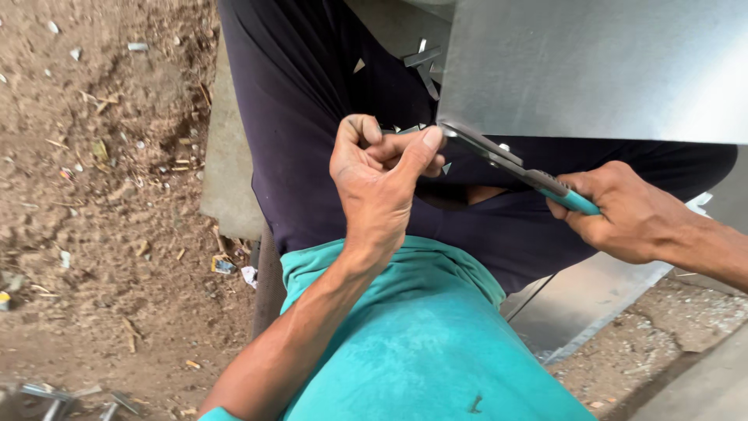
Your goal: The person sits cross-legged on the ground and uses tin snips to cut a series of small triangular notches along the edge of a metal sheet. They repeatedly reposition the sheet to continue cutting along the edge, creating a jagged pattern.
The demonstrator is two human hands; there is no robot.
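Your right hand grips the teal-handled tin snips, fingers closed; your left hand pinches the galvanized metal sheet at its corner.

the metal sheet stands above the lap, at upper right. the snips meet its lower left corner. the left hand sits at that corner, left of the snips; the right hand is at their handle, further right. dirt ground lies to the left.
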